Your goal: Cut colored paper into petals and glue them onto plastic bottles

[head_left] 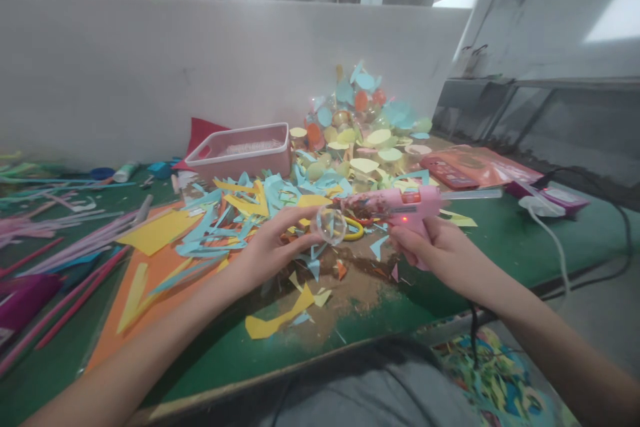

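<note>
Pinching a clear ball (331, 225) in the left hand (270, 248), the right hand (440, 243) gripped a pink glue gun (395, 205) beside it; finished balls (360, 127) lay piled far right, paper scraps (240, 213) remaining.

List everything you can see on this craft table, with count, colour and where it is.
clear ball: one, transparent, at the left hand's fingertips, centre
glue gun: one, pink, in the right hand, nozzle pointing at the ball
paper scraps: many, blue, yellow and orange, strewn over the middle
orange sheet: one, under the scraps, left of centre
tray: one, pink, at the back
paper discs: a heap, mixed pastel, back right of the tray
straws: many, pink and green, far left
table: one, green top
left hand: one, holding the ball
right hand: one, gripping the glue gun
</note>
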Motion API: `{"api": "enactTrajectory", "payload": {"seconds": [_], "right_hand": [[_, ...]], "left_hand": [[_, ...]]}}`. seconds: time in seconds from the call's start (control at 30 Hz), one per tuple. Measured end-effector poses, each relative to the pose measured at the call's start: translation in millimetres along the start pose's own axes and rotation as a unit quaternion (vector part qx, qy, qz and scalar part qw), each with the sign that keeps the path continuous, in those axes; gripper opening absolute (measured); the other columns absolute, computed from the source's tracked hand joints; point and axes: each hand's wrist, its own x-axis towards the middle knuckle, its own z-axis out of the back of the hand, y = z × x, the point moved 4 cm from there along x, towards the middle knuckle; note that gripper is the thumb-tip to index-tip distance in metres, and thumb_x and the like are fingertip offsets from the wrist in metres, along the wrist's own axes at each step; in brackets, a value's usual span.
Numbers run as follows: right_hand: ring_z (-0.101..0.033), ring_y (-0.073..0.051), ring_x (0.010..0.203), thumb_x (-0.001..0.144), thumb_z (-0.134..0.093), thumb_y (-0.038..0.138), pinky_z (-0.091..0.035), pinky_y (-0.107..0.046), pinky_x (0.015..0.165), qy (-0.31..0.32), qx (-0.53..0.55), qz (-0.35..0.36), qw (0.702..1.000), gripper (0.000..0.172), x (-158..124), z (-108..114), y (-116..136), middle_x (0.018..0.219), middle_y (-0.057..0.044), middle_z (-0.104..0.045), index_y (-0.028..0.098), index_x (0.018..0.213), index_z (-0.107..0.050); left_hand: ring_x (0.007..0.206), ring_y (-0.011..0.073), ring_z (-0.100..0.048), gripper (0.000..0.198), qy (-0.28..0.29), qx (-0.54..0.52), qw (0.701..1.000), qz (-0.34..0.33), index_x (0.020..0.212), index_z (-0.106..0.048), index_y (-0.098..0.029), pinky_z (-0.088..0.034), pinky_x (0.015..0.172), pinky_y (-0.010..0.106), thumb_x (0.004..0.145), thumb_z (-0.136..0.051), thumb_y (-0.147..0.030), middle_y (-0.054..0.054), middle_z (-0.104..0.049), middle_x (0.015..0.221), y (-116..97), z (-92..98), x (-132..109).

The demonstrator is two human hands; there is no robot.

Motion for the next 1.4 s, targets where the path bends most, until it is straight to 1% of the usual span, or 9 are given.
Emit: {"api": "enactTrajectory", "payload": {"seconds": [0.2,0.3,0.37,0.53,0.67,0.8,0.93,1.13,1.4], "right_hand": [[-0.057,-0.021,0.06,0.081,-0.054,0.072,-0.048,-0.031,0.057,-0.033,-0.037,-0.009,0.999,0.048,-1.5,7.1,3.0,0.06,-0.001,-0.057,0.024,0.077,-0.062],[-0.057,-0.021,0.06,0.081,-0.054,0.07,-0.047,-0.032,0.057,-0.014,-0.044,-0.005,0.999,0.047,-4.6,8.0,3.2,0.061,-0.001,-0.057,0.024,0.076,-0.063],[-0.057,-0.021,0.061,0.083,-0.054,0.069,-0.046,-0.032,0.057,0.003,-0.05,0.001,0.999,0.046,-6.5,7.6,1.7,0.062,-0.002,-0.058,0.025,0.077,-0.065],[-0.058,-0.022,0.063,0.086,-0.051,0.07,-0.045,-0.032,0.057,0.049,-0.06,0.012,0.997,0.049,-7.8,4.7,-0.5,0.066,-0.003,-0.061,0.023,0.079,-0.068],[-0.058,-0.022,0.063,0.087,-0.05,0.071,-0.044,-0.033,0.057,0.05,-0.059,0.017,0.997,0.052,-7.9,3.6,2.6,0.069,-0.004,-0.063,0.023,0.08,-0.068],[-0.057,-0.021,0.062,0.087,-0.05,0.071,-0.045,-0.033,0.057,0.049,-0.056,0.021,0.997,0.052,-8.3,1.8,4.1,0.067,-0.004,-0.063,0.023,0.073,-0.066],[-0.057,-0.021,0.061,0.085,-0.051,0.073,-0.045,-0.033,0.058,0.045,-0.053,0.012,0.997,0.054,-6.9,0.4,0.2,0.066,-0.003,-0.062,0.023,0.073,-0.066],[-0.052,-0.018,0.057,0.085,-0.054,0.071,-0.042,-0.031,0.055,0.026,-0.075,0.009,0.997,0.052,-5.6,1.3,-4.7,0.06,0.0,-0.057,0.023,0.065,-0.057],[-0.051,-0.018,0.057,0.087,-0.048,0.074,-0.041,-0.032,0.055,0.037,-0.091,0.024,0.995,0.056,-8.8,0.7,0.5,0.061,0.0,-0.054,0.024,0.062,-0.051]], "left_hand": [[0.107,0.0226,-0.067,0.044,-0.009,-0.001,1.0,0.026,0.126,-0.066,-0.023,-0.056,0.095,0.039,0.09,-0.064,-0.05,0.009,-0.07,0.123,3.4,2.6,0.1],[0.106,0.022,-0.067,0.045,-0.003,0.009,1.0,0.025,0.128,-0.065,-0.024,-0.056,0.094,0.038,0.091,-0.063,-0.05,0.009,-0.07,0.123,3.6,2.4,0.2],[0.105,0.0218,-0.067,0.046,-0.011,0.021,0.999,0.025,0.127,-0.065,-0.025,-0.056,0.093,0.037,0.09,-0.063,-0.052,0.008,-0.07,0.123,4.4,2.7,-0.1],[0.104,0.022,-0.068,0.049,-0.018,0.024,0.999,0.038,0.127,-0.065,-0.024,-0.056,0.092,0.036,0.09,-0.062,-0.054,0.009,-0.07,0.121,7.2,2.7,-0.7],[0.105,0.0221,-0.067,0.049,-0.015,0.015,0.999,0.043,0.127,-0.065,-0.024,-0.056,0.093,0.037,0.089,-0.063,-0.054,0.009,-0.07,0.122,7.1,2.5,-0.5],[0.106,0.0227,-0.067,0.05,-0.009,0.015,0.999,0.044,0.127,-0.065,-0.022,-0.056,0.093,0.037,0.089,-0.063,-0.055,0.01,-0.069,0.123,6.6,2.1,-0.6],[0.107,0.0231,-0.067,0.05,-0.007,0.017,0.999,0.031,0.127,-0.065,-0.023,-0.056,0.094,0.038,0.089,-0.063,-0.054,0.01,-0.069,0.123,6.6,1.6,-0.7],[0.107,0.0231,-0.067,0.05,-0.007,0.018,0.999,0.041,0.128,-0.065,-0.023,-0.056,0.094,0.038,0.089,-0.062,-0.055,0.01,-0.069,0.125,8.3,1.1,-0.5],[0.105,0.023,-0.068,0.05,-0.011,0.028,0.999,0.041,0.128,-0.065,-0.024,-0.057,0.093,0.039,0.089,-0.063,-0.054,0.009,-0.07,0.123,6.3,2.9,1.7]]}}
